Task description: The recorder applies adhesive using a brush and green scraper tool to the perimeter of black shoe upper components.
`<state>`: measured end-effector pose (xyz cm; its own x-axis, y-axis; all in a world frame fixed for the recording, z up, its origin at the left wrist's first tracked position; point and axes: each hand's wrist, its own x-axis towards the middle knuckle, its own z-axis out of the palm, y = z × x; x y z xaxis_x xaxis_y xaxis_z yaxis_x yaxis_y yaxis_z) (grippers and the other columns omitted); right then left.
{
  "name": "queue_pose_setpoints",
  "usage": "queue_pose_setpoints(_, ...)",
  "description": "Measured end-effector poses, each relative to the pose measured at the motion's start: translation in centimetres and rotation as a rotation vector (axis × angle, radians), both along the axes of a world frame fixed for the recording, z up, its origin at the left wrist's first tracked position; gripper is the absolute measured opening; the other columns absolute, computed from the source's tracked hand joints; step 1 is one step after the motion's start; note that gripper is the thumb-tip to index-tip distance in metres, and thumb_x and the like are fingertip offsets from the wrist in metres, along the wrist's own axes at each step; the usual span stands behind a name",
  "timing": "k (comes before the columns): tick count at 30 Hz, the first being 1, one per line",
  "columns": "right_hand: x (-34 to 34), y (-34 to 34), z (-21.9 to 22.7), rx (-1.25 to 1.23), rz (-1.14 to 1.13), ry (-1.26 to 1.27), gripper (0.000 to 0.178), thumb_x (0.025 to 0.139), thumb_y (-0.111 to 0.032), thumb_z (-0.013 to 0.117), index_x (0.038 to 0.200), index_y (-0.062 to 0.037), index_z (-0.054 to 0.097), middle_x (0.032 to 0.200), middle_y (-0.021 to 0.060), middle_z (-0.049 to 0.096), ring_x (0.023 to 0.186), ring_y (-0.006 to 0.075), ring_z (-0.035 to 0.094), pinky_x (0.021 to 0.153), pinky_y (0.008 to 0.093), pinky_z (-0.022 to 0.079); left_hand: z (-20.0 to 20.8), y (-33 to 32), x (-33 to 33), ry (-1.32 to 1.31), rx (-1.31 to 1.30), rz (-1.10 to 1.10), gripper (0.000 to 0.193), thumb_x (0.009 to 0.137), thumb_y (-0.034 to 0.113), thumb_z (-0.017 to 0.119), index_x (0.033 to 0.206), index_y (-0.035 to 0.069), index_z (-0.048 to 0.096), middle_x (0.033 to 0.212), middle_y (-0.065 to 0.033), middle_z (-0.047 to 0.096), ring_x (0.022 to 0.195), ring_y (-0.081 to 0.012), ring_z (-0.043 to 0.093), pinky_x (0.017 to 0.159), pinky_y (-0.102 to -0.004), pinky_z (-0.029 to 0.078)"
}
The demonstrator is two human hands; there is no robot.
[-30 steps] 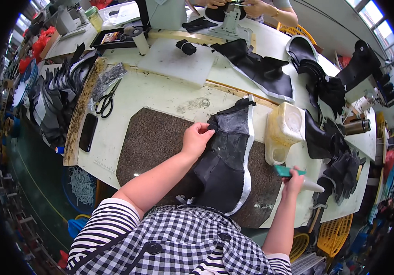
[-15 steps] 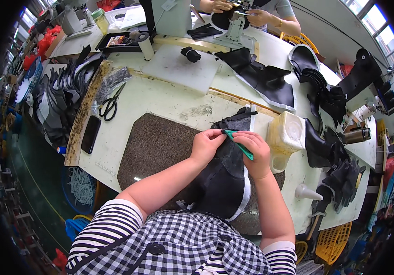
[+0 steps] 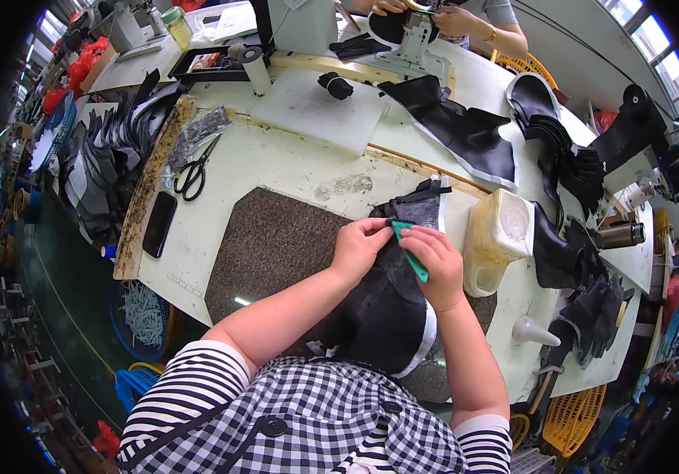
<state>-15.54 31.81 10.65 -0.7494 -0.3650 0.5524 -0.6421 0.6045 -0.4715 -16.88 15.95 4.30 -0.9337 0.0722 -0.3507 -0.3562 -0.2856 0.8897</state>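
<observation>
The left hand (image 3: 357, 249) lay on the black shoe upper (image 3: 391, 304), its fingertips pinching the piece's edge right beside the tool; the right hand (image 3: 434, 265) was closed around a green brush (image 3: 410, 251), whose tip met the same edge at about eleven o'clock from the knuckles; the two hands were almost touching. The shoe upper rested on a brown speckled mat (image 3: 268, 245) near the middle of the pale worktable (image 3: 276, 162), its white-trimmed lower end reaching toward six o'clock, close to the person's checked shirt; a translucent plastic glue tub (image 3: 501, 237) stood just beside the right hand at three o'clock; a white cone-shaped nozzle (image 3: 533, 332) lay at about four o'clock, near the table's edge; black scissors (image 3: 193, 175) sat well apart at ten o'clock, with a dark phone (image 3: 159, 223) below them; at twelve o'clock, another person's hands (image 3: 454, 16) worked at a machine.
</observation>
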Motion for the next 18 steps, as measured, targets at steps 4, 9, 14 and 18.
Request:
queue_pose_setpoints(4, 1.0, 2.4, -1.0, -0.252, -0.268, 0.036, 0.024, 0.076, 0.010, 0.059, 0.096, -0.0035, 0.064, 0.099, 0.0112, 0.069, 0.094, 0.0272, 0.066, 0.083, 0.0345, 0.052, -1.3, -0.4, 0.1, -0.003, -0.118, 0.042, 0.023, 0.088, 0.008, 0.066, 0.107, -0.003, 0.066, 0.098, -0.0061, 0.069, 0.087, -0.0092, 0.061, 0.078, -0.0227, 0.049)
queue_pose_setpoints(9, 7.2, 9.1, -0.7, -0.745, -0.628, -0.140, 0.022, 0.093, -0.003, 0.058, 0.113, -0.0019, 0.052, 0.107, 0.0088, 0.060, 0.095, 0.0172, 0.059, 0.084, 0.0288, 0.048, 0.5, -5.5, 1.3, -0.037, -0.210, 0.041, 0.022, 0.089, 0.013, 0.065, 0.106, -0.001, 0.066, 0.094, -0.0078, 0.068, 0.086, -0.0123, 0.063, 0.078, -0.0251, 0.050)
queue_pose_setpoints(14, 10.7, 13.5, -4.6, -0.563, -0.813, -0.319, 0.019, 0.091, -0.004, 0.059, 0.110, -0.0041, 0.056, 0.100, 0.0053, 0.060, 0.084, 0.0114, 0.058, 0.076, 0.0237, 0.048, 2.3, -9.4, 5.3, -0.235, -0.339, -0.214, 0.032, 0.089, 0.032, 0.067, 0.076, 0.006, 0.056, 0.066, -0.0055, 0.061, 0.054, -0.0110, 0.057, 0.049, -0.0223, 0.044)
queue_pose_setpoints(18, 8.6, 12.8, -6.3, -0.459, -0.866, -0.298, 0.018, 0.091, -0.006, 0.059, 0.109, -0.0051, 0.058, 0.097, 0.0063, 0.062, 0.083, 0.0134, 0.059, 0.075, 0.0255, 0.049, 3.6, -8.0, 8.2, -0.342, -0.522, -0.524, 0.039, 0.086, 0.042, 0.069, 0.074, 0.007, 0.056, 0.064, -0.0055, 0.062, 0.049, -0.0108, 0.056, 0.044, -0.0221, 0.041)
